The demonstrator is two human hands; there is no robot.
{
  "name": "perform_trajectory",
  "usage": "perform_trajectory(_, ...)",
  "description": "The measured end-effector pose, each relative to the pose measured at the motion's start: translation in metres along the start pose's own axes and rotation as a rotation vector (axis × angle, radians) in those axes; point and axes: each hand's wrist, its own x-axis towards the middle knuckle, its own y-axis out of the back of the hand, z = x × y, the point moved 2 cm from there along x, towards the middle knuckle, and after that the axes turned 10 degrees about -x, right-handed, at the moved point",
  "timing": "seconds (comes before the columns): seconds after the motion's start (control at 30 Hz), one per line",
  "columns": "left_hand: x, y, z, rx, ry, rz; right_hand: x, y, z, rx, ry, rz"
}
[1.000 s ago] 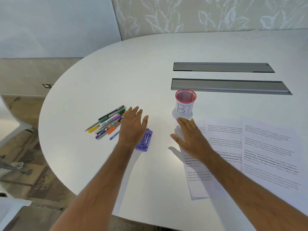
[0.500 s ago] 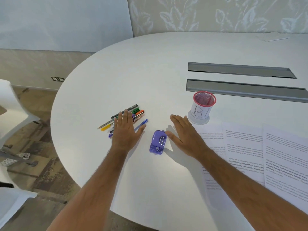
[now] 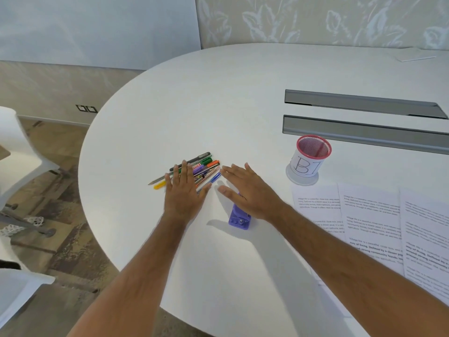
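Note:
A pile of several pens and markers (image 3: 204, 167) lies on the white table (image 3: 218, 105). My left hand (image 3: 184, 193) is flat over the pile's near left part, fingers straight, hiding some pens. My right hand (image 3: 247, 190) is spread with straight fingers just right of the pile, above a purple stapler (image 3: 239, 218) whose far end it covers. A pink mesh pen cup (image 3: 309, 159) labelled "B1" stands upright to the right, apart from both hands.
Three printed paper sheets (image 3: 369, 215) lie at the right, near the cup. Two grey cable slots (image 3: 364, 130) run across the table behind it. White chairs (image 3: 17, 147) stand off the table's left edge. A small paper lies far back right.
Both hands have shifted left towards the pens. The left hand now covers part of the pile, and the right hand has moved from beside the cup to above the stapler.

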Motion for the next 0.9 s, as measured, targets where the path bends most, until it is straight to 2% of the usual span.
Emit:
perform_trajectory(0.63, 0.047, 0.004, -0.02, -0.021, 0.036, 0.008, 0.023, -0.02, 0.008, 0.088, -0.043, -0.057)
perform_trajectory(0.8, 0.043, 0.011, -0.014, -0.052, -0.001, 0.067, 0.015, -0.015, 0.011, 0.18, -0.106, 0.022)
perform_trajectory(0.9, 0.03, 0.019, 0.003, -0.21, -0.031, 0.124, 0.004, -0.011, 0.014, 0.203, -0.132, 0.1)
